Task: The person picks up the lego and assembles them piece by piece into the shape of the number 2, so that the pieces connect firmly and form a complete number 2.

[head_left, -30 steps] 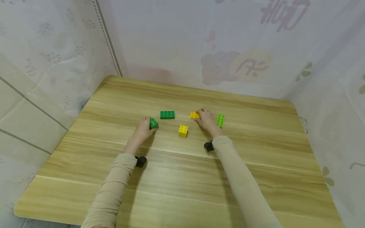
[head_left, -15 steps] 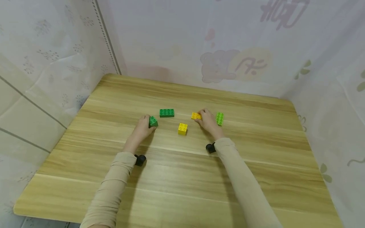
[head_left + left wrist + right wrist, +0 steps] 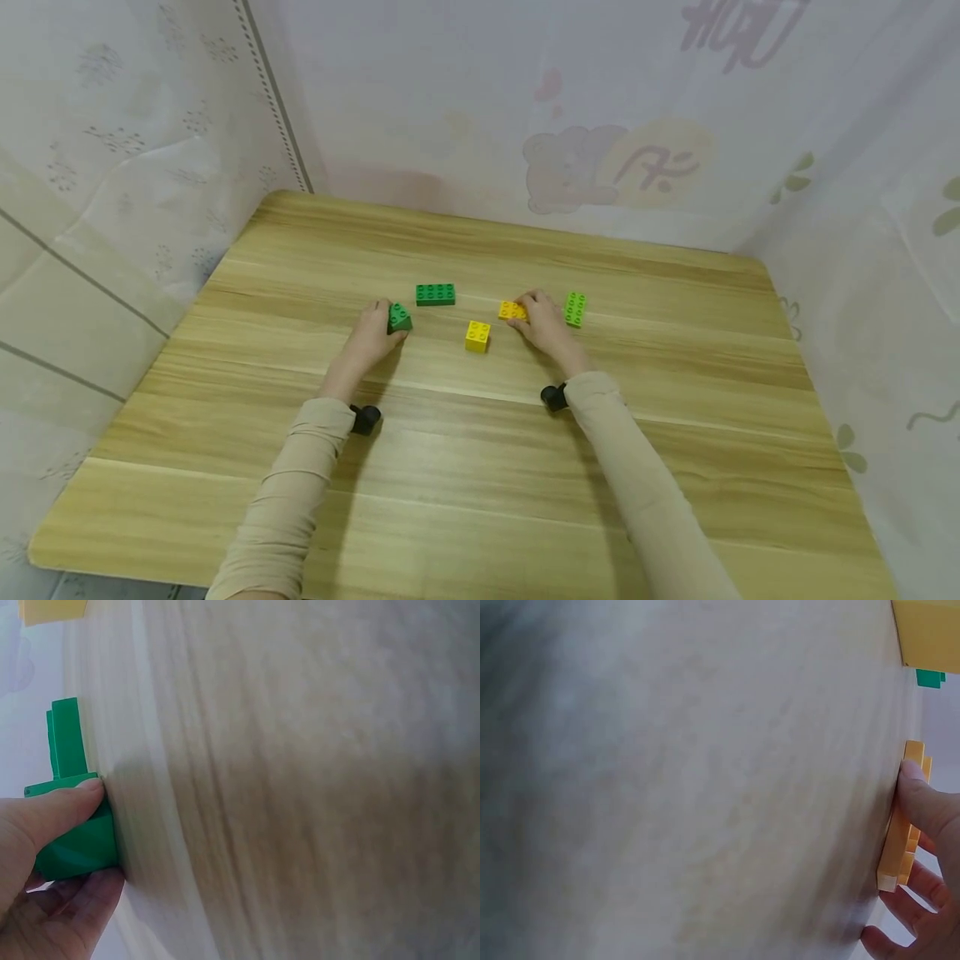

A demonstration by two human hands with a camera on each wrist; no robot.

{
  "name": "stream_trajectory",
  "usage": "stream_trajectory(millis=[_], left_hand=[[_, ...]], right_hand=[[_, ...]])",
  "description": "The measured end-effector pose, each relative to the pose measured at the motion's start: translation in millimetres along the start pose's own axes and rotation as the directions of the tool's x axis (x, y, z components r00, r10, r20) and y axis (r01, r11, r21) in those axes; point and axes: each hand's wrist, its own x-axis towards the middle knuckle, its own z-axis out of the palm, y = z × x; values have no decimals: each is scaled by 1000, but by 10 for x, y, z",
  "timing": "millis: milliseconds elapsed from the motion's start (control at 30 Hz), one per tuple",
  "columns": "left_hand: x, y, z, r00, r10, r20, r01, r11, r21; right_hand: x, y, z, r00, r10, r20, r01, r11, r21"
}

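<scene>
My left hand (image 3: pixel 371 332) grips a green sloped toy brick (image 3: pixel 400 317) on the table. In the left wrist view the thumb lies across that brick's side and the fingers are under its far edge. On the right, my right hand (image 3: pixel 545 327) pinches a flat orange-yellow toy brick (image 3: pixel 512 310) with studs on top; the right wrist view shows the thumb on its long side (image 3: pixel 896 847). Between the hands sits a square yellow brick (image 3: pixel 477 337). A long dark green brick (image 3: pixel 435 295) lies behind it to the left. Right of my right hand is a light green brick (image 3: pixel 575 309).
The bricks all rest on a wood-grain table (image 3: pixel 465 500) with rounded corners. Pale printed curtains (image 3: pixel 450 100) stand along its back and sides. A black wrist camera (image 3: pixel 366 419) juts inward from the left wrist, and another black camera (image 3: pixel 554 397) from the right.
My right hand has drawn the orange-yellow brick slightly toward me, nearer the square yellow brick's row. The left hand stays put on the sloped brick. The head view has shifted a little.
</scene>
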Motion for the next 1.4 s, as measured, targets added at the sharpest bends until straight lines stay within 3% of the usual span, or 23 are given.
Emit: stream_trajectory(millis=[367,533,733,1100,1400], left_hand=[[23,169,56,998,63,-3,-63,997,-49],[118,341,73,995,99,13,-97,991,-91],[240,518,74,990,137,42,-131,982,-134],[429,650,73,981,185,67,-176,977,-118],[580,808,173,968,212,134,-192,971,-146]], right_hand=[[18,-4,9,1000,1,-2,-1,1000,6],[43,5,25,1000,5,-3,-5,1000,18],[21,65,6,1000,8,5,-8,995,100],[9,161,35,1000,-8,-13,11,971,239],[20,142,15,1000,16,-27,-8,965,261]])
